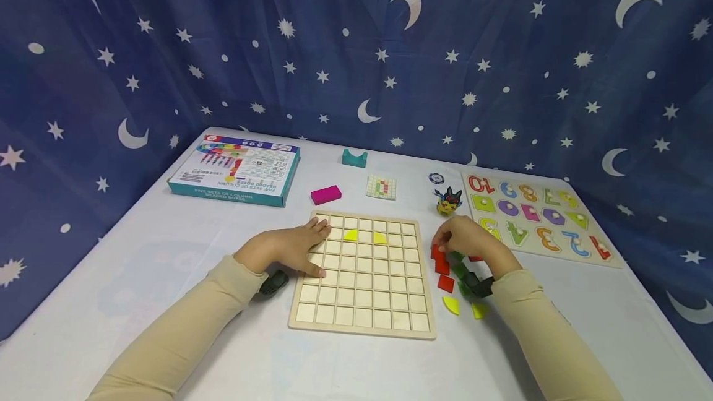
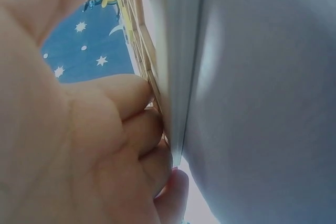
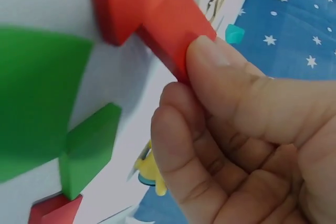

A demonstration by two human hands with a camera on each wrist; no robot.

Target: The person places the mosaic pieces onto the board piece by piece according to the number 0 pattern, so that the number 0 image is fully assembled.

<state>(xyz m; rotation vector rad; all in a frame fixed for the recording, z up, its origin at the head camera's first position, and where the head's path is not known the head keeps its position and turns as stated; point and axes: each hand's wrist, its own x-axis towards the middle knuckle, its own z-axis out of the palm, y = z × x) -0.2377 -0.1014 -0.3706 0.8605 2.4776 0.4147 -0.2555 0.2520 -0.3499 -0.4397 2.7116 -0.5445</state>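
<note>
the right hand (image 1: 468, 240) pinches a red tile (image 3: 176, 27). the left hand (image 1: 294, 249) rests on the wooden grid (image 1: 363, 299), thumb and fingers apart.

Left fingers (image 1: 320, 228): one gridded board (image 1: 362, 330) beneath, two yellow pieces (image 1: 380, 238) rightward. Right fingers (image 3: 178, 150): at least four red tiles (image 1: 445, 283) and two green tiles (image 3: 94, 150) around them (hand hides some), two loose yellow pieces (image 1: 451, 306) nearer, one figurine (image 1: 448, 204) beyond.
</note>
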